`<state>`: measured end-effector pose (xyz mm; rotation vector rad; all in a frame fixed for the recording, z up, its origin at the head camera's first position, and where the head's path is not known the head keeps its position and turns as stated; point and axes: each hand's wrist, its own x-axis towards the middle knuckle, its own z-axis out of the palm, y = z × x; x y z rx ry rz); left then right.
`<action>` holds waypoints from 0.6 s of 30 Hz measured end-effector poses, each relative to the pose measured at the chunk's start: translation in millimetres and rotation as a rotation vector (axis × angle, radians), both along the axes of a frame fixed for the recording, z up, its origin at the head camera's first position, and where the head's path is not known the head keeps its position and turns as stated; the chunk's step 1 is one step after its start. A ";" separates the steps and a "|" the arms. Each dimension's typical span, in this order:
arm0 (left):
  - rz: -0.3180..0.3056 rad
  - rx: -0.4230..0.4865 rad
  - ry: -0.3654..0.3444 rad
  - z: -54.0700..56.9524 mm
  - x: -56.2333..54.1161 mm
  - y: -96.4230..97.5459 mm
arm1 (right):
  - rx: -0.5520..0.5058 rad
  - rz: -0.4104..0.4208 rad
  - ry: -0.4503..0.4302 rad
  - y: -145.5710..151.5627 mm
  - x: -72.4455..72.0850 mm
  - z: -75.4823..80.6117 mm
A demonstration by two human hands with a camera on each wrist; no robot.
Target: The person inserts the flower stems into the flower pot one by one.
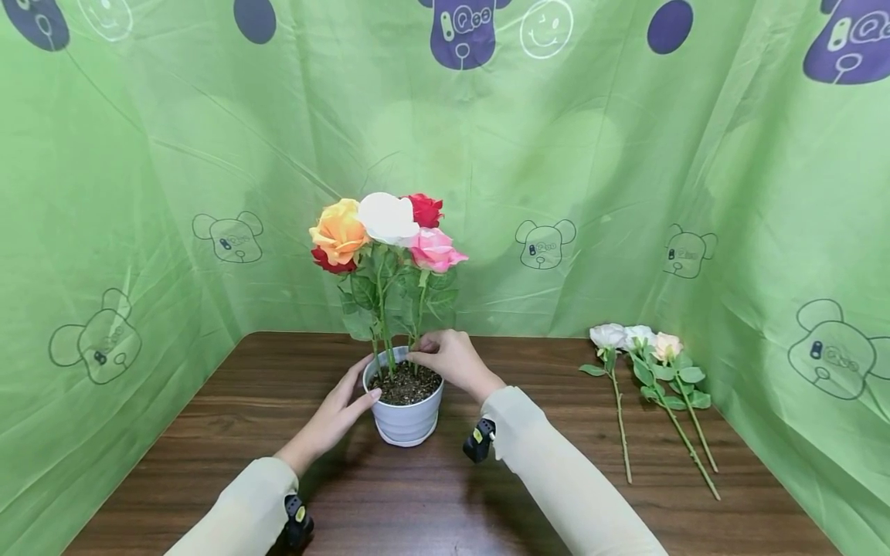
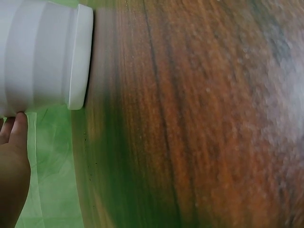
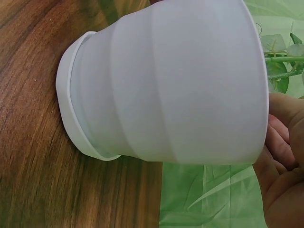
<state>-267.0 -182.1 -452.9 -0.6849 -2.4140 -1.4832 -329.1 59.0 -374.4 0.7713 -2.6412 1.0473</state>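
Standing in one pot [image 1: 410,423], the pink rose [image 1: 436,249] seems pinched at its near-upright stem by the right hand [image 1: 455,361]; the left hand [image 1: 334,417] grips the pot. Also potted: two red roses [image 1: 427,210], one orange rose [image 1: 341,230], one white rose [image 1: 387,218]. Three loose roses [image 1: 608,336] lie well to the right on the surface [image 1: 292,371], nearer the right hand, blooms pointing away: two white, one peach.

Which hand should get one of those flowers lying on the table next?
Probably the right hand, once it's free: the loose flowers lie on its side, and it's closer. The left hand is farther away, holding the pot on the other side.
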 end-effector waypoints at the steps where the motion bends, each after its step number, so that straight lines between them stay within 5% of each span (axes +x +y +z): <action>1: 0.002 0.000 -0.001 -0.2 0.0 -0.2 | 0.004 -0.001 0.001 0.2 0.3 0.3; 18: -0.005 0.020 0.020 1.1 1.3 1.2 | -0.074 0.053 -0.041 21.2 0.8 10.2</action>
